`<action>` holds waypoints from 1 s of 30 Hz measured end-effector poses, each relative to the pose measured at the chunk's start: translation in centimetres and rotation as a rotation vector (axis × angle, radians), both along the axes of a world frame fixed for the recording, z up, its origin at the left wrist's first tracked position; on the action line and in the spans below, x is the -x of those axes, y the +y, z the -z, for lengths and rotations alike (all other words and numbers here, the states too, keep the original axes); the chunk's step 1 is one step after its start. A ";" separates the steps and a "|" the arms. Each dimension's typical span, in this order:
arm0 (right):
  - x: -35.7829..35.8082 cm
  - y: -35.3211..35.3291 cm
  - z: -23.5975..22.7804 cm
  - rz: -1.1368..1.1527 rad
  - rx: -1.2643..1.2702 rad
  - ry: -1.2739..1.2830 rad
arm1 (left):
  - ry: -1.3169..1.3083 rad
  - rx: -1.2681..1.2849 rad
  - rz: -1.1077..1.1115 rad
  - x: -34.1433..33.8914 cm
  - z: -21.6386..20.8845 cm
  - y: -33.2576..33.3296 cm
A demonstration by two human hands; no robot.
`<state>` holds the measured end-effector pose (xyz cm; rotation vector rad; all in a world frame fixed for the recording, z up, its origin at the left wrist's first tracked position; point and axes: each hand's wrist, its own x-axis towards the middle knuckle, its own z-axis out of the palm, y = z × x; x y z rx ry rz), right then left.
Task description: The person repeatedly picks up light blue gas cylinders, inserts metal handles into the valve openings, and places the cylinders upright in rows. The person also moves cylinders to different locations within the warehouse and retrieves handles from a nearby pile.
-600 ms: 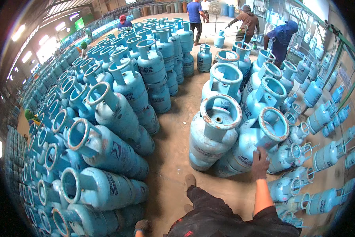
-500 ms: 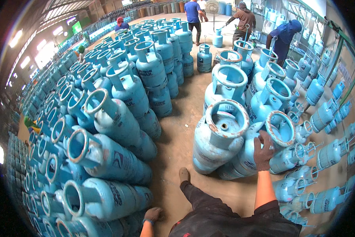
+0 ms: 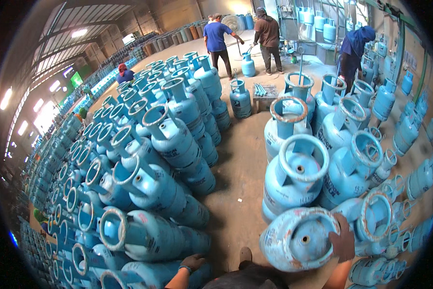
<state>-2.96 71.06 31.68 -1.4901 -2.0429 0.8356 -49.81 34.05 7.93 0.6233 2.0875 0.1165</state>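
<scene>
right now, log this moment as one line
right hand: gripping nearest blue cylinder by collar | left hand: beside left cylinder row, contact unclear | blue-hooded co-worker: standing farther off, right

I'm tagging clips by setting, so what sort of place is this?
Probably a gas-cylinder depot or filling plant: crowded rows of blue cylinders, several workers among them, and a ribbed warehouse roof.

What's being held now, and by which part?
The brown-gloved right hand holds a light-blue metal gas cylinder by its rust-marked round collar, at the right side. The left hand appears empty.
</scene>
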 end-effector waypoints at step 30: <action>50.7 27.9 -1.0 0.337 -0.450 0.151 | -0.027 -0.027 0.563 41.9 -2.4 64.6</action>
